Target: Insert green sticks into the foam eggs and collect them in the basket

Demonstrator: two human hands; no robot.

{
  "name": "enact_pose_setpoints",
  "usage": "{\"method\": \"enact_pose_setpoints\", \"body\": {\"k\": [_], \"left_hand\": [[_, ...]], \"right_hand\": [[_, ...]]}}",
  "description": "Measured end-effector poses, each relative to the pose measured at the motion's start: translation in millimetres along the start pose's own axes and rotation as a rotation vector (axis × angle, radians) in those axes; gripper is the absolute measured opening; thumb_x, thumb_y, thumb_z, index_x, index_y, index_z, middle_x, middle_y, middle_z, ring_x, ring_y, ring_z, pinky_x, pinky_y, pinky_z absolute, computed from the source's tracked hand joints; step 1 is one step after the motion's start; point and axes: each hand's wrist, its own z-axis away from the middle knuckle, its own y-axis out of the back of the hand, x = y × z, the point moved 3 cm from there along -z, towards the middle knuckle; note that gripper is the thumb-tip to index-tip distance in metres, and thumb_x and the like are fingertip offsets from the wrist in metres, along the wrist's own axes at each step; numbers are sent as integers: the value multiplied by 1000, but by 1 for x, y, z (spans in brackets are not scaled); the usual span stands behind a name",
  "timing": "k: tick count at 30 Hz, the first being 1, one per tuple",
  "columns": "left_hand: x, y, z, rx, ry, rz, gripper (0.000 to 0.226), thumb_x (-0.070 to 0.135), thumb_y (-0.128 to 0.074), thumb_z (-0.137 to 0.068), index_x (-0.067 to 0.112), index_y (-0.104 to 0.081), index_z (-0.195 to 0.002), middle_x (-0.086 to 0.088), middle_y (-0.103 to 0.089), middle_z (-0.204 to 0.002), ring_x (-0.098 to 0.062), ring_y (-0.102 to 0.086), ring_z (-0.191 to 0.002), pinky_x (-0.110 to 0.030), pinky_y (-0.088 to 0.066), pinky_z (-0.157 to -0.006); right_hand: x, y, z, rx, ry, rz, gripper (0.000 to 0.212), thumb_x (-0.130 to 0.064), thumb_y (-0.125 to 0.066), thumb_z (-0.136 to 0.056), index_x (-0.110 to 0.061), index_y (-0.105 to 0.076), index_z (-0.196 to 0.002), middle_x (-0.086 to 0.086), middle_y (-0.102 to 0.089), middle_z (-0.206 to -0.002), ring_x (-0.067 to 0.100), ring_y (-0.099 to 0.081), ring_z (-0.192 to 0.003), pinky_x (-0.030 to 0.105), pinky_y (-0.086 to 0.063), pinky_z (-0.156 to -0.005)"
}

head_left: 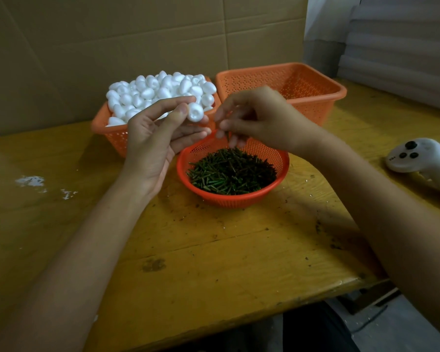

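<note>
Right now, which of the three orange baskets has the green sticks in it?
The round basket at the front. Behind it, the left rectangular basket is heaped with foam eggs and the right rectangular basket shows no sticks.

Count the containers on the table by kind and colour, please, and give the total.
Orange rectangular baskets: 2, the left one heaped with foam eggs
Red round basket, holding green sticks: 1
Total: 3

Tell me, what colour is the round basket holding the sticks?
The round basket is red-orange; the head view shows it.
</note>
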Motion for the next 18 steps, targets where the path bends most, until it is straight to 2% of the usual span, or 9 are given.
{"method": "enact_pose_setpoints", "body": {"k": [3, 6, 12, 18], "left_hand": [[-1, 0, 0, 0, 2, 9, 16, 17, -63, -105, 11, -74, -115, -17, -80, -98, -33, -79, -92, -32, -63, -81], [-2, 1, -1, 7, 5, 12, 15, 16, -64, -104, 11, -74, -114, -18, -80, -98, -33, -79, -92, -32, -63, -81], [-2, 2, -2, 12, 2, 17, 14, 15, -65, -104, 13, -75, -113, -21, -79, -101, -35, -79, -94, -33, -63, -82], [-3, 3, -2, 13, -3, 28, 13, 13, -71, -100, 18, -79, -108, -24, -78, -104, -36, -79, -95, -33, -63, -83]], "right_hand": [[-1, 5, 0, 53, -23, -160, 26, 6, -64, -98, 11, -62, -123, 25, -75, -99, 35, -77, -86, 37, -65, -79], [0, 6, 1, 80, -57, -254, 29, 10, -62, -97, 13, -61, -126, 25, -74, -105, 36, -75, -94, 36, -65, -84], [0, 8, 2, 197, -73, -232, 22, -1, -68, -97, 11, -65, -115, 16, -78, -98, 24, -79, -85, 31, -65, -75], [-3, 9, 4, 274, -12, -110, 19, -8, -75, -94, 9, -69, -102, 11, -78, -84, 19, -79, -77, 28, -64, -70]]}}
